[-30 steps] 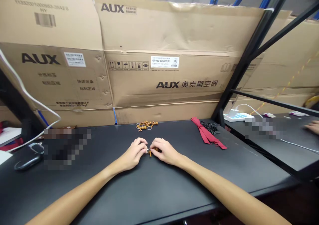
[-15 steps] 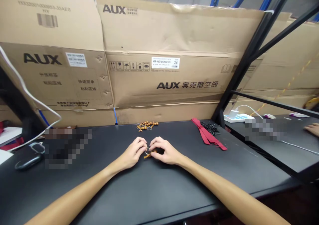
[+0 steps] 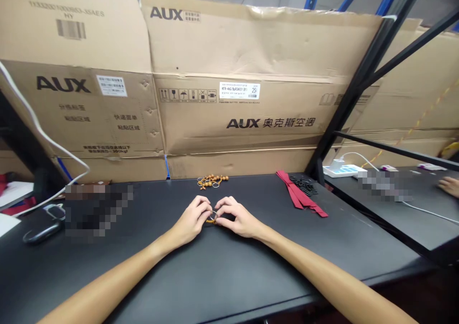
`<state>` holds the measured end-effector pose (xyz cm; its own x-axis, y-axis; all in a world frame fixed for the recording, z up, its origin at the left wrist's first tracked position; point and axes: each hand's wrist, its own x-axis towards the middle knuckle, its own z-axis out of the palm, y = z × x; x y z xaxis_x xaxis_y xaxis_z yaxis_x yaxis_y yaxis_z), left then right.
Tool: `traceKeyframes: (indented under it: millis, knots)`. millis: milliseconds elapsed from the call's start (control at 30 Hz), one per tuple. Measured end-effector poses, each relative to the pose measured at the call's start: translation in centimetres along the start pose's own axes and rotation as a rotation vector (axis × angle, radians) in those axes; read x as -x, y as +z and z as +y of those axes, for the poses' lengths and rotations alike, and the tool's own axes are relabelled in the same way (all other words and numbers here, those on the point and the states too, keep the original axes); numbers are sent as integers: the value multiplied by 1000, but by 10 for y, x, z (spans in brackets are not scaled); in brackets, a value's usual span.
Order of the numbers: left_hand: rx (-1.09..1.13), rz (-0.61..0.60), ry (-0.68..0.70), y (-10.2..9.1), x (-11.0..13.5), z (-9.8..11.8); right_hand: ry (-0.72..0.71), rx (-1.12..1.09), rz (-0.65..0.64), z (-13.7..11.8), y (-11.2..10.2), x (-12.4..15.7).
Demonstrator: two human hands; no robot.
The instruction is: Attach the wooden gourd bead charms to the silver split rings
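My left hand (image 3: 195, 218) and my right hand (image 3: 236, 217) almost meet over the middle of the black table (image 3: 211, 276). Between their fingertips is a thin silvery ring (image 3: 213, 214), pinched from both sides. An orange-brown cord piece (image 3: 210, 221) shows just below the ring, partly covered by my fingers; I cannot tell how it joins the ring. Beyond the hands lies a small heap of keyrings with orange-brown beads (image 3: 214, 181).
Red ribbon strips (image 3: 300, 195) lie right of the hands, beside a pile of small black pieces (image 3: 304, 185). Cardboard (image 3: 233, 41) walls the back. A dark glossy object (image 3: 42, 232) sits far left. Across the black frame (image 3: 353, 101), another person's hand (image 3: 449, 186) rests on the neighbouring table.
The orange-brown piece at my fingertips has shifted and shows less than before. Both hands keep nearly the same place, still pinching the ring. The camera view has moved slightly.
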<state>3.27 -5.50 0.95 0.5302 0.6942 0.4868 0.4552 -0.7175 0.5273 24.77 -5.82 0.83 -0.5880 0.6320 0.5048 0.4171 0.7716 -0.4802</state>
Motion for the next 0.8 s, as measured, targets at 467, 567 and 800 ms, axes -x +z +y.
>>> traceKeyframes:
  millis: [467,567,800]
  knots:
    - [29,-64,-41,-3,1,-1,-252,522,57,-2,7,-1]
    - [35,-88,-61,-5,1,-2,-180,449,34,1,4,0]
    - [-53,-199,-12,-12,3,-2,-16,363,-9,9,-3,4]
